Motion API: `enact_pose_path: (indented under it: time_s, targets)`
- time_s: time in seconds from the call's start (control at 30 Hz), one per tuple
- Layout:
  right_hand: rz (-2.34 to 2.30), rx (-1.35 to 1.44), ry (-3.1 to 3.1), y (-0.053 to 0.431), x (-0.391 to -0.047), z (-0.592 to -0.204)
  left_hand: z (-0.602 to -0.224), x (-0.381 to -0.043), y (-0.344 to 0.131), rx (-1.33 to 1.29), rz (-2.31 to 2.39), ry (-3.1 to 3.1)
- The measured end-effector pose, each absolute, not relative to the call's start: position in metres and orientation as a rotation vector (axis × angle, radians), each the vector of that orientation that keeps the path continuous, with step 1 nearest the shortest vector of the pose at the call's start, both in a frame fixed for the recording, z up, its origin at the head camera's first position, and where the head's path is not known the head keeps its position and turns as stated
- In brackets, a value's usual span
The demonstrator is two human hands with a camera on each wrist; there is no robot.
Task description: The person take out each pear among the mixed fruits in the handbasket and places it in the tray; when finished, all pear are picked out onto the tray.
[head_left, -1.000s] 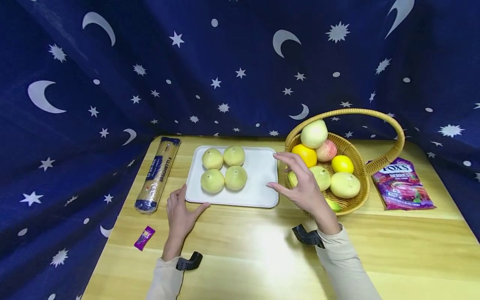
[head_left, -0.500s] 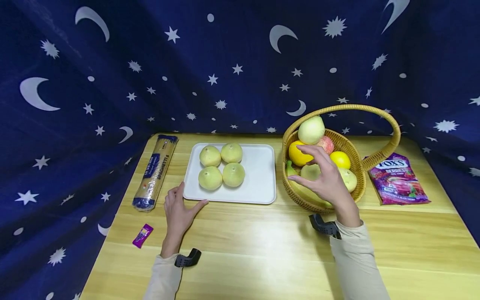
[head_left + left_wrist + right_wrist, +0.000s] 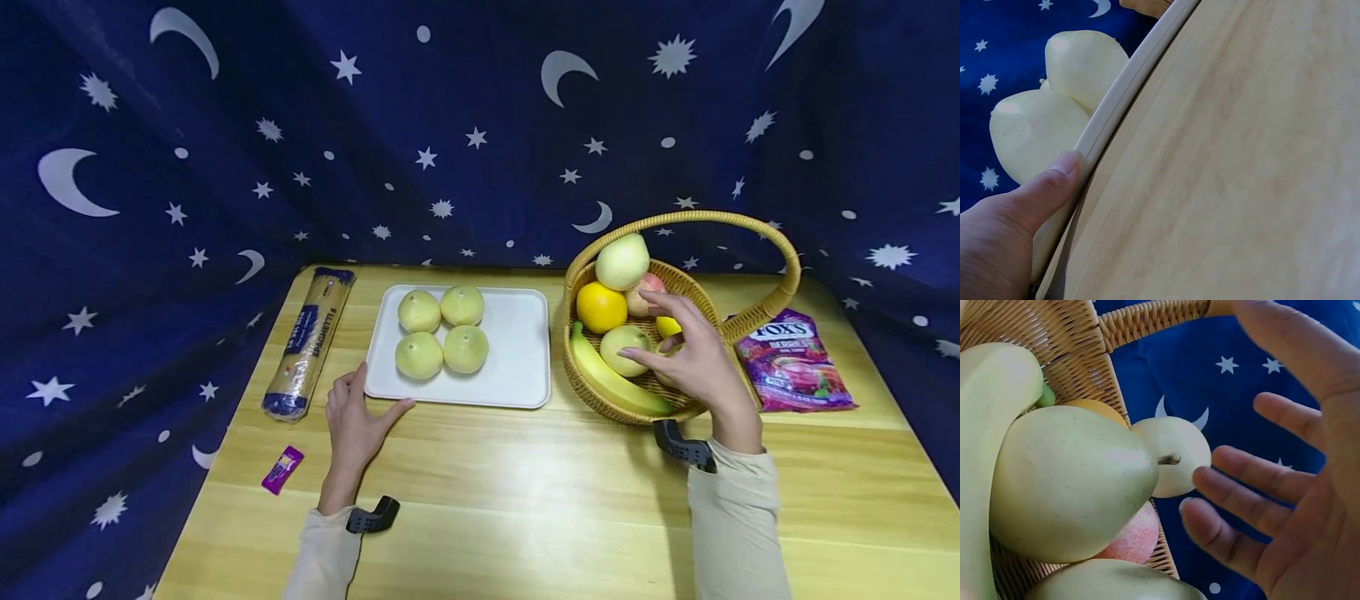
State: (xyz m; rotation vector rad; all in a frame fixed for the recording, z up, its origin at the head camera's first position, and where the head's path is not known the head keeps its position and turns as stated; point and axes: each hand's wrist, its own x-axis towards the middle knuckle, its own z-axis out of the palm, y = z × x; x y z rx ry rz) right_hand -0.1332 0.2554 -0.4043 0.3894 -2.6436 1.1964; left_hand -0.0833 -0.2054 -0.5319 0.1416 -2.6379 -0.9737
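Over basket [image 3: 678, 285]: right hand [image 3: 693, 358] spread | left hand [image 3: 356, 423] spread, touching tray [image 3: 517, 350] | handle [image 3: 705, 217] overlaps candy bag [image 3: 802, 367]

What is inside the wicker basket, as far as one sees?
The wicker basket holds a banana, an orange-coloured fruit, a reddish fruit, a yellow fruit and three pale fruits. Anything directly beneath them is covered.

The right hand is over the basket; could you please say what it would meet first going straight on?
Probably the pear beside the banana: the right hand overlaps its edge in the head view, though depth is unclear.
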Motion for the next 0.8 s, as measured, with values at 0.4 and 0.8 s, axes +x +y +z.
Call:
enact_pose_path:
  time_s: [0.4, 0.8]
  targets:
    - [1.149, 0.346, -2.768, 0.272, -0.133, -0.413, -0.531, -0.085, -0.203, 0.159, -0.974, -2.657]
    - [1.160, 0.321, -2.867, 0.275, -0.137, -0.416, -0.529, -0.084, -0.205, 0.164, -0.947, -2.672]
